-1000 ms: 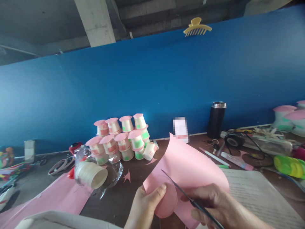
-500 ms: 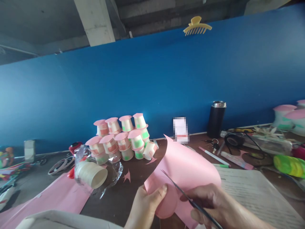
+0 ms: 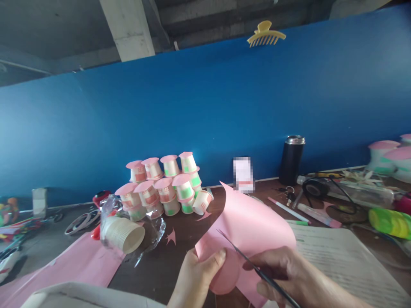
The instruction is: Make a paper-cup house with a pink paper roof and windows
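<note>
Tabletop (image 3: 180, 244): dark brown, cluttered, set against a blue wall (image 3: 192, 115); concrete pillar (image 3: 128, 28) and grey ceiling above.
- Pink paper (image 3: 257, 218): held curled above the near edge. Left hand (image 3: 199, 278) has its grip closed on the lower edge, thumb on top.
- Scissors (image 3: 245, 256): right hand (image 3: 289, 276) has its grip closed round the handles, blades across the sheet.
- Decorated cups (image 3: 167, 186): piled at the wall.
- Plain cups (image 3: 123, 233): sleeved in plastic, lying left.
- Black flask (image 3: 291, 160): upright, right of centre.
- Lined sheet (image 3: 346, 261): flat, near right.
- Yellow hair clip (image 3: 266, 36): on the wall's top edge.

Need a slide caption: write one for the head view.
Left hand pinches a curved pink paper sheet; right hand holds thin metal scissors against it.
</note>
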A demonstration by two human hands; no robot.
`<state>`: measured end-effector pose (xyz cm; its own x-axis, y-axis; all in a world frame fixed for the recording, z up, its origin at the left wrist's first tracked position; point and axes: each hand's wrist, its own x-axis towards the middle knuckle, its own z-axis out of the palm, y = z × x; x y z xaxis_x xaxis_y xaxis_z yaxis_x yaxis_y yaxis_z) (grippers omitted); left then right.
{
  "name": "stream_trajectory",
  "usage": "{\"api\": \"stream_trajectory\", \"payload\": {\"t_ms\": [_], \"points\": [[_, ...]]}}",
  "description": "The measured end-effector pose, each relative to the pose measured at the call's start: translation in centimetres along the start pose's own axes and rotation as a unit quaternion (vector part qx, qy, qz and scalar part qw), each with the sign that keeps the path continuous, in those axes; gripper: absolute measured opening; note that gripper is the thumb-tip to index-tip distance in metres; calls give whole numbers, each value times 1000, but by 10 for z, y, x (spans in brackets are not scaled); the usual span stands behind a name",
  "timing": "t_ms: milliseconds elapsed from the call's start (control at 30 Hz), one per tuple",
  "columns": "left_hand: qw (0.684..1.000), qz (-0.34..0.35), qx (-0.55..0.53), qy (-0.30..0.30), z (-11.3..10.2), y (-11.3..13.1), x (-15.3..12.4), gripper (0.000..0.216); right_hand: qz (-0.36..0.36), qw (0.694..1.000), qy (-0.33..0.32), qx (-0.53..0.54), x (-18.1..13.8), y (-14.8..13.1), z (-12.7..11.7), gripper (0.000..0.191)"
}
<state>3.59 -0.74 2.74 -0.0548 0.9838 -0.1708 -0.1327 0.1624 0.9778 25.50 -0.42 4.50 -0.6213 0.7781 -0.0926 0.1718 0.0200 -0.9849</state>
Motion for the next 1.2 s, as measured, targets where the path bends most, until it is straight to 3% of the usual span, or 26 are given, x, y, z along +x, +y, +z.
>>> {"api": "stream_trajectory", "payload": {"t_ms": [233,900,1200], "points": [[1000,9,21,-18,-3,-2,2,51,30,999,15,-21,-1,-2,-2,19],[999,-15,-17,-27,-1,6,-3,47,28,999,21,-9,-2,-3,-2,12],[998,3,36,-50,-5,5,-1,48,27,999,24,-20,-6,-7,-3,14]]}}
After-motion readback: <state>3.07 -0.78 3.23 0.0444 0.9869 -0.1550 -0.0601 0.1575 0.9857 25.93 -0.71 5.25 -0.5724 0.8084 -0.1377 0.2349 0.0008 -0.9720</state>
